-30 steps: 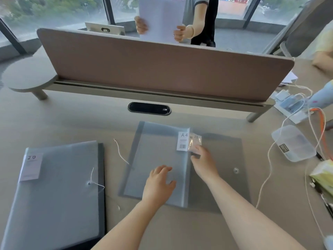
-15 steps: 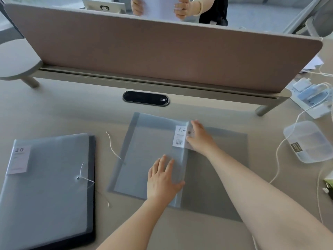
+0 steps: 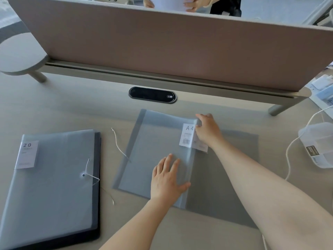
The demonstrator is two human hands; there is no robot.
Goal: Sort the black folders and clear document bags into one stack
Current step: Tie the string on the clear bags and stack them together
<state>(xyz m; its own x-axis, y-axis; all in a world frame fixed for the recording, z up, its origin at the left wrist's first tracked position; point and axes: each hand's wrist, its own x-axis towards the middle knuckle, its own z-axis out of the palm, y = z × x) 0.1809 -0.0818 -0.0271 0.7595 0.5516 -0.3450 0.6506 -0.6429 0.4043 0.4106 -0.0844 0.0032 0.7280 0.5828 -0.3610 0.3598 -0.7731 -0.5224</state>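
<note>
Clear document bag (image 3: 158,150) flat on table (image 3: 63,109), under both hands. Left hand (image 3: 166,179) spread, palm down near its front edge. Right hand (image 3: 207,129) pinching far right corner beside A4 label (image 3: 188,135).

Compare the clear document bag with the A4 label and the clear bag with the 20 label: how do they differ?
The clear document bag with the A4 label lies mid-desk on a grey translucent sheet; the clear bag with the 20 label lies at left on a black folder. Both hands touch the A4 bag: left hand flat, right hand at its label corner. The 20 bag is untouched. Both are translucent with white labels.
</note>
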